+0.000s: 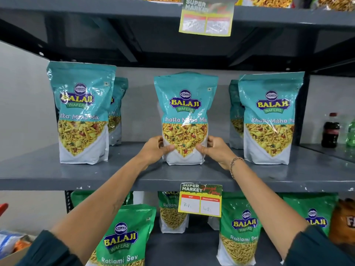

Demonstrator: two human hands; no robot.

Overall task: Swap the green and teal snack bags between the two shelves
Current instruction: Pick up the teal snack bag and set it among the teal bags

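Upright in the middle of the upper grey shelf (pixel 57 175) stands a teal Khatta Mitha Mix bag (pixel 185 104). My left hand (pixel 155 150) grips its lower left side and my right hand (pixel 217 150) grips its lower right side, thumbs on the front. More teal bags stand to the left (pixel 82 112) and right (pixel 269 116), each with another behind it. Green Ratlami Sev bags (pixel 123 237) (pixel 240 231) stand on the lower shelf (pixel 182 246), partly hidden by my forearms.
A yellow price tag (pixel 200 199) hangs from the upper shelf's front edge, and another (pixel 206 16) from the shelf above. A dark cola bottle (pixel 330 131) and a green bottle (pixel 351 134) stand on the neighbouring shelf at right. An orange pack (pixel 343 221) sits at far right below.
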